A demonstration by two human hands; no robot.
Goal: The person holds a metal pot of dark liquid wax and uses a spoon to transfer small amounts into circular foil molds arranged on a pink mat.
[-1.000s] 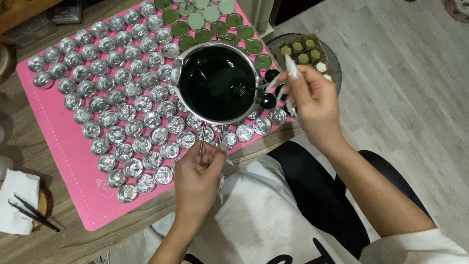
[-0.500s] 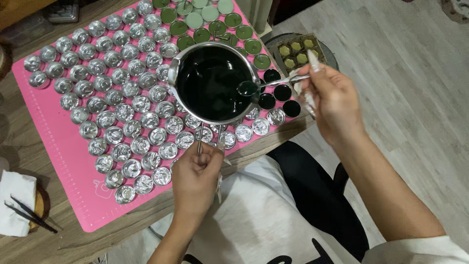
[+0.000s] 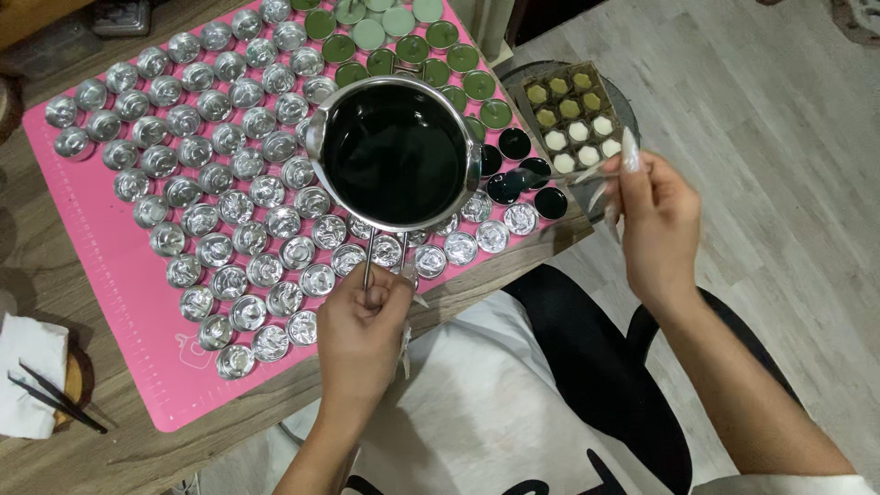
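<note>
Left hand [image 3: 362,316]: fingers clamp pitcher [image 3: 396,152] handle | right hand [image 3: 655,215]: fingers pinch spoon [image 3: 550,172]

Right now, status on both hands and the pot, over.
Left hand gripping handle of steel pot, dark liquid inside, held over empty foil cups. Right hand holds spoon above dark-filled cups. Nothing blocking.
</note>
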